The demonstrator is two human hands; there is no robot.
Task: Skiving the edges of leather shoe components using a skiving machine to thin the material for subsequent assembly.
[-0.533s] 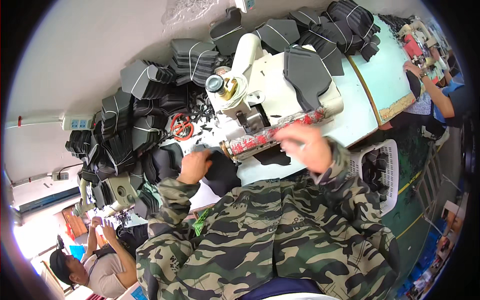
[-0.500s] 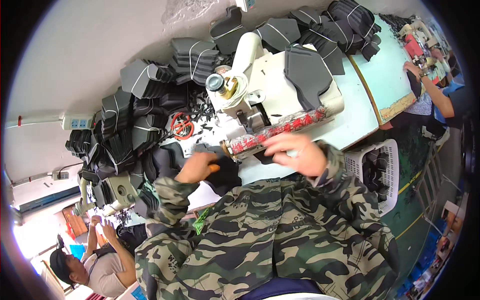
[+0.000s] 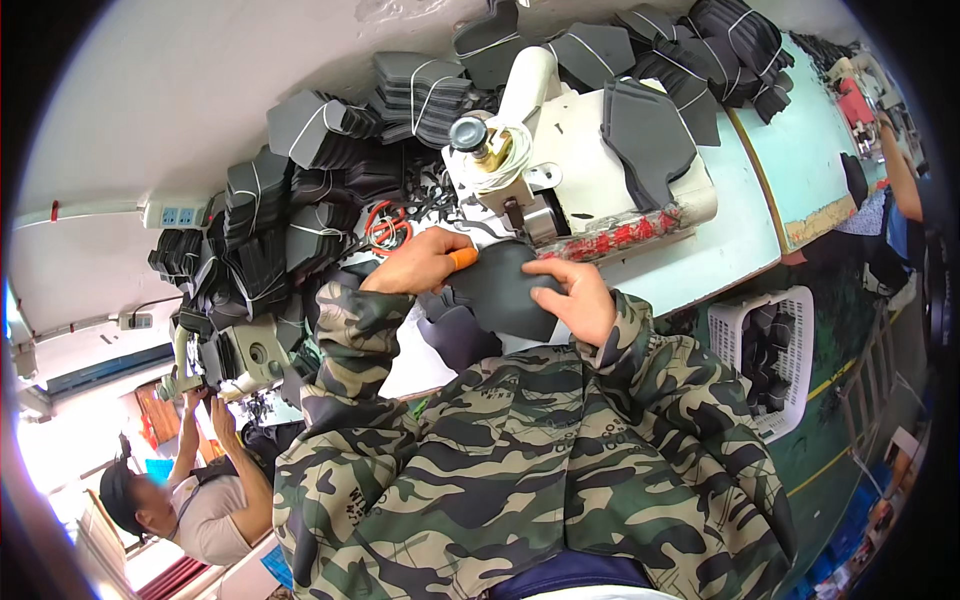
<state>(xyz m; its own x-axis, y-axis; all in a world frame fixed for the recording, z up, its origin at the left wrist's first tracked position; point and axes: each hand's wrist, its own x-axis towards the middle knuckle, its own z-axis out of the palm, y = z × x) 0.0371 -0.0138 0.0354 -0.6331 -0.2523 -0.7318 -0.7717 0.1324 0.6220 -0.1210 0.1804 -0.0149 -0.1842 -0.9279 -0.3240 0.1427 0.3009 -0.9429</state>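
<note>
A dark grey flat cut piece [image 3: 505, 290] lies between my two hands, its far edge up against the working head of a white bench machine [image 3: 575, 125]. My left hand [image 3: 425, 262], wearing an orange finger cover, presses its fingers on the left edge of the piece. On the right edge, my right hand [image 3: 580, 300] pinches it between thumb and fingers. Another dark piece [image 3: 458, 335] rests on the table just below, partly covered by the held one. Several grey cut pieces [image 3: 648, 140] lie on top of the machine.
Tied stacks of grey pieces [image 3: 420, 90] line the wall side. Orange-handled scissors [image 3: 388, 228] lie among dark scraps left of the machine. A white basket [image 3: 800, 370] with dark pieces stands at right. One person [image 3: 215, 510] works at far left, another person's arm [image 3: 900, 170] shows at far right.
My left hand has moved up toward the machine head, and the dark piece is now held there between both hands. My right hand has come down onto its right edge. The view has shifted slightly.
</note>
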